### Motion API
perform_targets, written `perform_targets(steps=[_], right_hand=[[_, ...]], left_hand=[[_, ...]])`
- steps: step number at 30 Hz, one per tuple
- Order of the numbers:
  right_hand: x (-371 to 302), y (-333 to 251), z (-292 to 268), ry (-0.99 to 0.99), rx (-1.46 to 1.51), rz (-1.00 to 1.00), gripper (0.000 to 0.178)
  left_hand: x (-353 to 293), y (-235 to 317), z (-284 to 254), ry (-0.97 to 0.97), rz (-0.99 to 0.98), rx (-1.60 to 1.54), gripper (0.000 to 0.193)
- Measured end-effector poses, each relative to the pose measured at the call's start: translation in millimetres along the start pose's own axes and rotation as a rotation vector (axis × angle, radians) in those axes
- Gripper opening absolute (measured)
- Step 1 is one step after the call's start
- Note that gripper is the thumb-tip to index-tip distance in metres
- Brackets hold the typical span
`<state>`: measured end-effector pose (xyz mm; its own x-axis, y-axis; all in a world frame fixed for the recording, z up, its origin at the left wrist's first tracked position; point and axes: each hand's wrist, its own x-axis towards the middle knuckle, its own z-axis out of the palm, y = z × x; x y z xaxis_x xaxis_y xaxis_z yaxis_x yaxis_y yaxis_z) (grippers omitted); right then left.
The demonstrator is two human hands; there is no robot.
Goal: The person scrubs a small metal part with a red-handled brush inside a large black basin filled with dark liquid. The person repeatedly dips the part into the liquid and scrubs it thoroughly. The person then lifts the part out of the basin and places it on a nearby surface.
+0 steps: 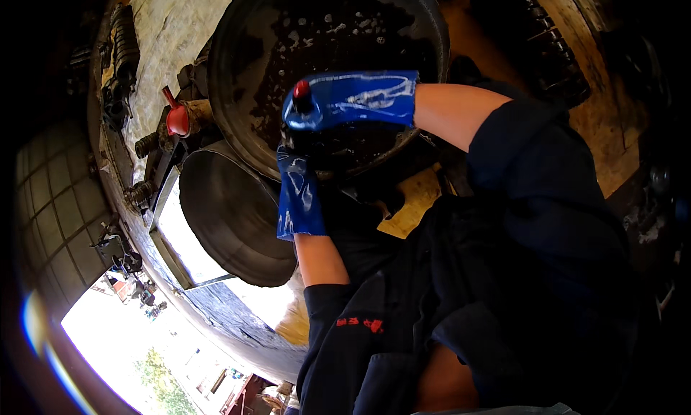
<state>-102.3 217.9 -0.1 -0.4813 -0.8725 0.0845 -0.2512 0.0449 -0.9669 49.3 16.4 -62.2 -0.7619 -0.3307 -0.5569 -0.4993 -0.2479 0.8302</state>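
Note:
Both my hands wear long blue rubber gloves with whitish smears. They meet over the left part of a large round dark basin [218, 91], which holds dark liquid with pale foam patches. My right hand [320, 104] reaches in from the right, closed around a dark object with a red end [301, 89] that sticks up from the fist. Just below it, my left hand [294, 169] comes up from the lower edge, its fingers closed at a small dark part too shadowed to name. The lower end of the red-ended object is hidden.
An empty-looking round metal pan [234, 217] leans beside the basin at lower left. A red scoop [177, 118] lies left of the basin among dark coiled metal parts [124, 48]. At upper right rests a dark ribbed part [533, 41]. Yellow cardboard [410, 203] lies near my body.

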Motion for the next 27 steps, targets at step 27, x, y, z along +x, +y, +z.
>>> perform_targets(steps=[27], right_hand=[[10.8,-39.1,-16.6,0.150,-0.140,0.321,0.038]], left_hand=[[9.1,19.5,26.4,-0.013,0.003,0.423,0.052]])
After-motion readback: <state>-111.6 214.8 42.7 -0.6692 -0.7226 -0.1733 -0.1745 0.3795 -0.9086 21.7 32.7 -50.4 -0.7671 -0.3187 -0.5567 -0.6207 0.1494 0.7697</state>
